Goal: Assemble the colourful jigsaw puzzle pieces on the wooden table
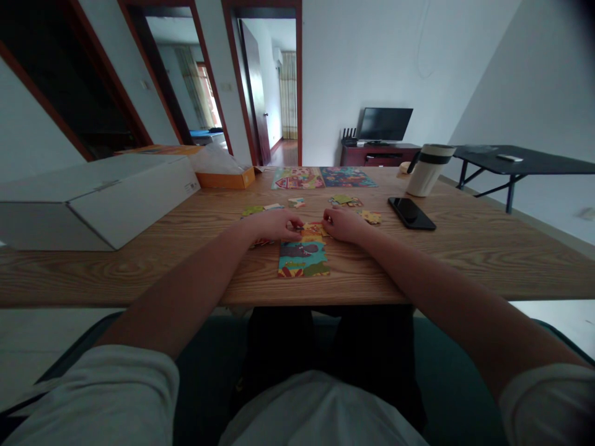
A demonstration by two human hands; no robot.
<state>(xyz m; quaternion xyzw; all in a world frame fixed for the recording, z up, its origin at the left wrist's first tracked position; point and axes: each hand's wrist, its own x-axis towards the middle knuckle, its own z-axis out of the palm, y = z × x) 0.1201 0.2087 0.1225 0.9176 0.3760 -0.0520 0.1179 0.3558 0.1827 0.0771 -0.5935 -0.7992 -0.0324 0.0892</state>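
Flanking the far end of the partly joined puzzle [304, 257], both hands are curled low over the pieces. The left hand [277, 224] is at the puzzle's upper left corner, thumb and forefinger close together; the right hand [343, 224] is at its upper right corner, fingers bent inward. Whether either one pinches a piece, I cannot tell. The puzzle lies flat on the wooden table [362, 285], near the wearer's edge, showing a grey animal on teal with orange above.

Loose pieces sit around the puzzle: a green-topped group [252, 210] to its left beyond the left hand, a small cluster [296, 202] behind it, and a yellow pile [372, 217] to its right. Farther behind the puzzle lie two colourful picture sheets [351, 176], side by side. Right of the puzzle are a dark phone [411, 213] and, beyond that, a pale mug [428, 172]; well to its left stands a large white box [134, 186], with an orange tray [227, 180] behind
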